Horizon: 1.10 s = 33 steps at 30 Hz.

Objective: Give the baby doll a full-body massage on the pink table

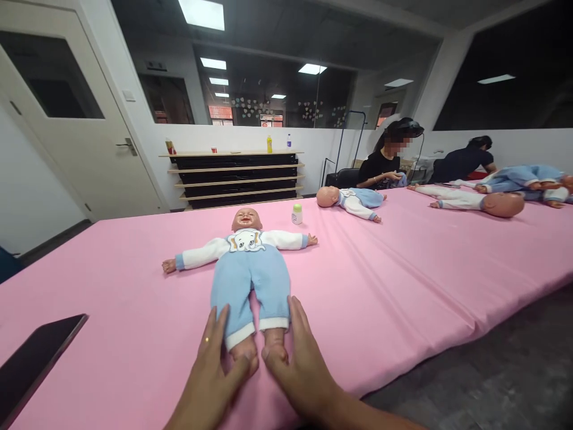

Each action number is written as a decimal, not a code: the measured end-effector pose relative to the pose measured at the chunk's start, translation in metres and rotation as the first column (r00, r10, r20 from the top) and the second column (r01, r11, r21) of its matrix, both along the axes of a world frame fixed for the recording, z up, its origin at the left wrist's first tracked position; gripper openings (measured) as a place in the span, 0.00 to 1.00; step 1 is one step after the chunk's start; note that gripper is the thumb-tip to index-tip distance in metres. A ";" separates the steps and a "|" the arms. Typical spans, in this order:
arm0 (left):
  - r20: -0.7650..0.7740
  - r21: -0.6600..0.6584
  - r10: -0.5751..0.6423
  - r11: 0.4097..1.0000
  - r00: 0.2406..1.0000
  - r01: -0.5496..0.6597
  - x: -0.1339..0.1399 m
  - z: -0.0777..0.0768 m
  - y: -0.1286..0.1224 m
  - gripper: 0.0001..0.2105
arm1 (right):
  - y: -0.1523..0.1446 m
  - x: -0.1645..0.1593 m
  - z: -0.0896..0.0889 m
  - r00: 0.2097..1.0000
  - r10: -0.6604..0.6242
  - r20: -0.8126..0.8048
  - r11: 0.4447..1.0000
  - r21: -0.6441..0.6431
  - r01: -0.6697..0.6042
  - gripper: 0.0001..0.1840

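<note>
A baby doll (250, 280) lies on its back on the pink padded mat, head away from me and arms spread wide. It wears light blue trousers and a white top with an elephant face on the chest. My left hand (217, 364) cups the doll's leg on the left, fingers along its outer side and thumb across the bare foot. On the other leg, my right hand (304, 358) has the same hold, its thumb over the foot. Beyond the doll's outstretched arm stands a small white bottle with a green cap (297, 214).
A dark phone or tablet (38, 364) lies at the left. More dolls (351, 200) lie across the mat (380, 310) toward the right, where two people (380, 158) sit or lean. Behind is a low shelf (237, 173) with bottles; a door (67, 113) is at the left.
</note>
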<state>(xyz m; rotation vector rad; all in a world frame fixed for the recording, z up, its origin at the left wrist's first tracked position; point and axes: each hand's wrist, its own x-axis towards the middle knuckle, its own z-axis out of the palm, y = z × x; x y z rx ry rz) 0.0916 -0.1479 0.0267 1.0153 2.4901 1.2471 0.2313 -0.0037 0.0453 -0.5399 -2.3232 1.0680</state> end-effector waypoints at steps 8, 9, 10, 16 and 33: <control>-0.439 -0.184 -0.285 0.957 0.852 0.226 0.034 0.010 0.010 0.23 | -0.013 0.002 -0.001 0.989 0.132 0.071 0.921 0.359 -0.149 0.22; -0.469 -0.178 -0.267 0.962 0.842 0.206 0.032 0.011 0.013 0.22 | -0.012 -0.001 -0.001 0.989 0.129 0.074 0.916 0.373 -0.148 0.22; -0.498 -0.168 -0.254 0.966 0.829 0.195 0.030 0.011 0.016 0.21 | -0.010 -0.004 -0.002 0.988 0.136 0.077 0.909 0.387 -0.156 0.22; -0.582 -0.154 -0.257 0.966 0.771 0.206 0.026 0.007 0.015 0.26 | -0.002 -0.005 -0.002 0.977 0.181 0.112 0.884 0.416 -0.212 0.34; -0.787 -0.036 -0.179 0.969 0.590 0.245 0.000 0.022 -0.008 0.26 | 0.020 0.018 0.017 0.949 0.206 0.237 0.836 0.461 -0.296 0.32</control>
